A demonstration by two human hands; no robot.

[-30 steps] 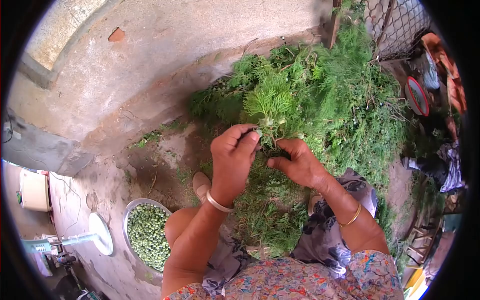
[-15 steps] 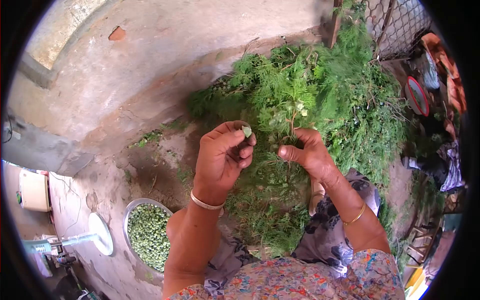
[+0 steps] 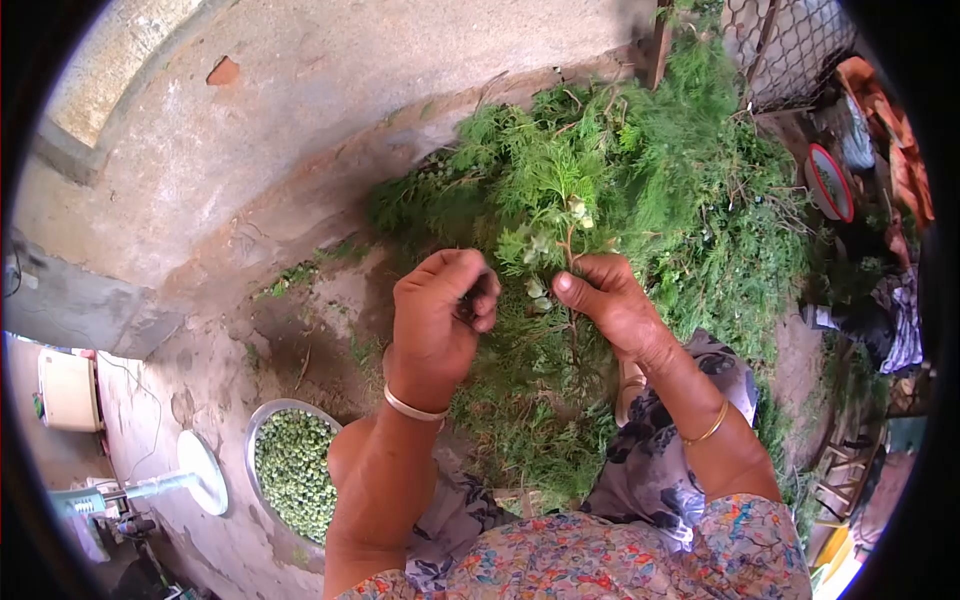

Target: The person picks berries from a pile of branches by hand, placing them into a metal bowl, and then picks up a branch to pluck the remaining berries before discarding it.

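Observation:
My right hand [image 3: 612, 300] pinches the brown stem of a leafy green sprig [image 3: 562, 215], which stands upright and bears a few pale green cones. Just left of the sprig is my left hand [image 3: 440, 305], its fingers curled with thumb and forefinger together; whether anything small is inside cannot be made out. A big heap of cut green branches [image 3: 690, 200] lies behind and to the right of my hands, with more greenery on the ground beneath them. Many small green cones fill a metal basin [image 3: 257, 470] at the lower left.
A wall [image 3: 300, 110] runs behind the heap. At the left are a white fan [image 3: 203, 472] and a pale box [image 3: 68, 390]. A red-rimmed basin [image 3: 849, 190], wire mesh [image 3: 790, 50] and a wooden stool [image 3: 838, 475] are at the right.
The green cone seen between my left thumb and fingers no longer shows there, and those fingers have curled in. The sprig in my right hand has shifted slightly left.

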